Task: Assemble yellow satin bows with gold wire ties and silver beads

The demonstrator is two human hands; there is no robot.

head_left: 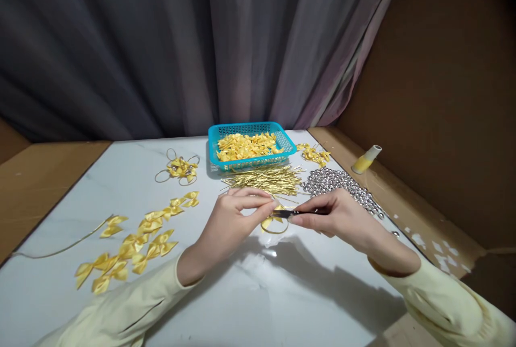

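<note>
white tabletop (250,309), 1 black tool (284,213) in right hand (342,215)

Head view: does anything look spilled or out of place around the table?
Yes, mildly. White scraps lie scattered like litter on the brown surface right of the white tabletop. One silver bead sits apart from the bead pile, as if strayed.

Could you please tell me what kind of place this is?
Perhaps a craft workplace, though whether home or workshop is unclear: the table holds a basket of yellow bows, gold wires and silver beads.
</note>
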